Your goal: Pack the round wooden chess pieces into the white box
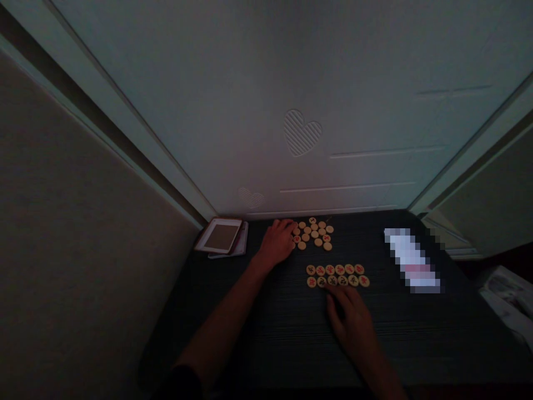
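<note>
Round wooden Chinese chess pieces lie on the dark table in two groups. A loose cluster of pieces (315, 234) sits near the back, mostly blank side up, with a few red or black characters showing. Closer to me are two neat rows of pieces (340, 270) with their characters up. My left hand (278, 241) rests at the cluster's left edge, fingers stretched over or against the outermost pieces. My right hand (352, 314) is just in front of the nearer row, index finger reaching to a black-marked piece (322, 282), thumb apart. No piece shows within either hand.
Stacked shallow trays or box lids (222, 235) lie at the table's back left. A blurred-out bright rectangular object (410, 258) lies at the right. The dark table (275, 344) meets a white panel (353, 122) with heart reliefs behind. White items (508, 300) stand beyond the right edge.
</note>
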The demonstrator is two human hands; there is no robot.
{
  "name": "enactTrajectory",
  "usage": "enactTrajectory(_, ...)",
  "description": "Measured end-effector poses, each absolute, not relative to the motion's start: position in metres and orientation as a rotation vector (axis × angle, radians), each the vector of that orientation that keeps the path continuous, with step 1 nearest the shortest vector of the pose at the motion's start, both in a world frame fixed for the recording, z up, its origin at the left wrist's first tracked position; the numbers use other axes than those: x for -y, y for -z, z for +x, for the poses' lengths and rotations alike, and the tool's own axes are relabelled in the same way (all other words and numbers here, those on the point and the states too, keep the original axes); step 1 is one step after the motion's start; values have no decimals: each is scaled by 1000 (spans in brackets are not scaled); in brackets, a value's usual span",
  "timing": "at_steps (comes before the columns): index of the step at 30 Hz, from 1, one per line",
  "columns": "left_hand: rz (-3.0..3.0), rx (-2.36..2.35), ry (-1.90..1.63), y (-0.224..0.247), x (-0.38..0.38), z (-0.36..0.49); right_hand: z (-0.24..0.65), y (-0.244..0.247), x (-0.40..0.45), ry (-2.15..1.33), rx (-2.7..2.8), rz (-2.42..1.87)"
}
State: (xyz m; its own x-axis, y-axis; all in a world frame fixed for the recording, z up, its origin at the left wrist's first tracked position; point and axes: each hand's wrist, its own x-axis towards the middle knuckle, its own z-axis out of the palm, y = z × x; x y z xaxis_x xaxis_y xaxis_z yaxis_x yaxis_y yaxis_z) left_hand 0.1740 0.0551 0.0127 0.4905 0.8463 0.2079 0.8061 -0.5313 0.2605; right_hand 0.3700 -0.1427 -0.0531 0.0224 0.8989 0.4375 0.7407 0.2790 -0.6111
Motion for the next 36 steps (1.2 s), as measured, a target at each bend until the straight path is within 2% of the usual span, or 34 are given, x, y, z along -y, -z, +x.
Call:
enactTrajectory(11, 2351, -1784, -616, 14, -79, 140, 369, 43, 142, -304, 1670, -1494)
enactTrajectory(23, 1957, -1648, -954, 17, -91, 129, 370, 44, 141, -321, 1663, -1482)
enactTrajectory(28, 1742, -1496, -1044, 0, -35, 142, 370, 44, 143, -290, 1669, -1478)
enactTrajectory(32, 1422, -1154, -869, -7, 45, 162, 370, 46, 147, -326, 1704, -1413)
enactTrajectory(36, 1318, -1091, -784, -2, 95, 180, 370, 48, 150, -353, 1762, -1314)
